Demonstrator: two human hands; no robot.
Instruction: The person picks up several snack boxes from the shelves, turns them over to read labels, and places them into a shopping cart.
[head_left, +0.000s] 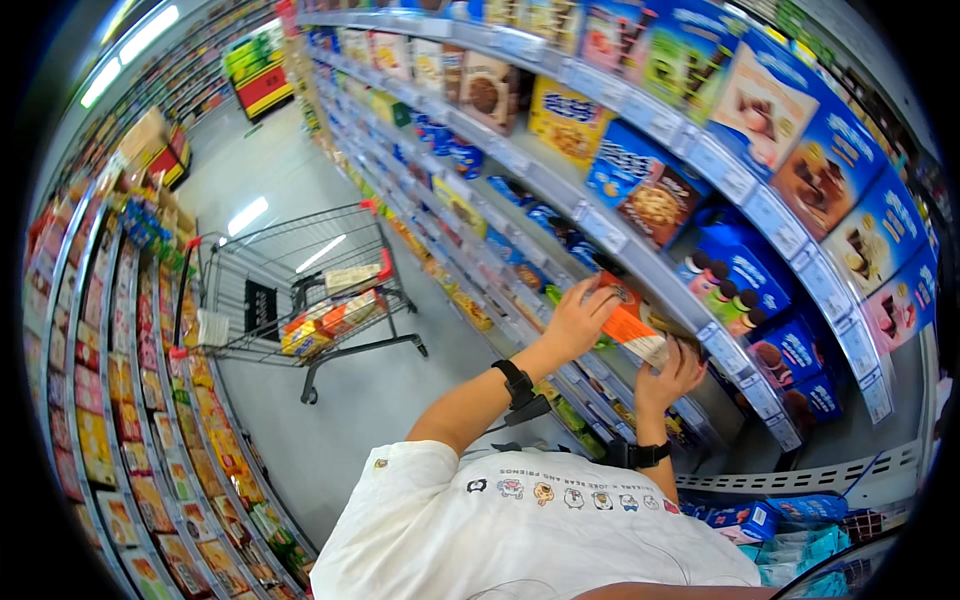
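Observation:
An orange and white carton (628, 324) is held between my two hands, at the edge of a middle level of the snack shelf. My left hand (579, 319) grips the carton's far end, fingers over its upper side. At the near end, my right hand (670, 375) holds it by the edge and corner. Just beyond the carton, a shelf level carries a blue cookie box (646, 184) and a yellow cookie box (568, 120). Near my right hand are blue packs with colourful sandwich cookies (739, 270).
To the left, a wire shopping cart (292, 255) stands on the grey floor (352, 420) with several packages in its basket. Shelving full of packaged food (142, 420) lines the aisle's other side. Promotional display stands (259, 71) are farther down. Blue packages (742, 521) lie at lower right.

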